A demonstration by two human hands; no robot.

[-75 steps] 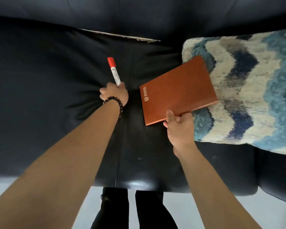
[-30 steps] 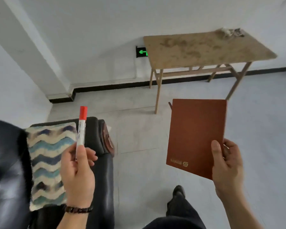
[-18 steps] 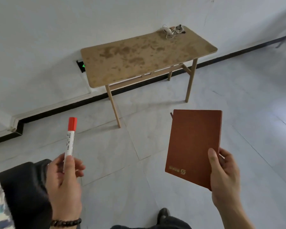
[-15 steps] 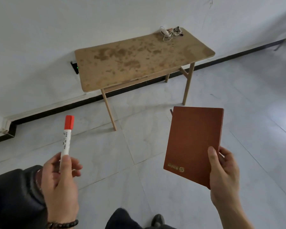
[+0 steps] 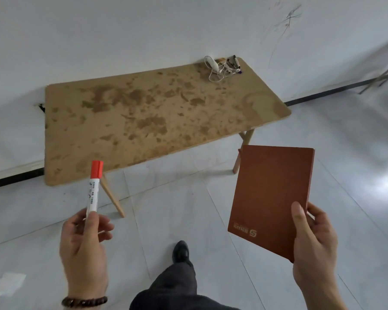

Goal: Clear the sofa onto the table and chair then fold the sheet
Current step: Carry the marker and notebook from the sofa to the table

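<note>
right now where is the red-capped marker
Head view, lower left: the marker stands upright, pinched by the left hand, in the air short of the near left corner of the table.

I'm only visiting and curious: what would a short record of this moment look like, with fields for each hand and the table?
left hand: pinches a marker, red cap pointing up
right hand: holds a brown notebook by its lower right corner
table: wooden, stained top, ahead of the person
on the table: a tangle of white cable and small items at the far right corner
carried items: not yet set down
</note>
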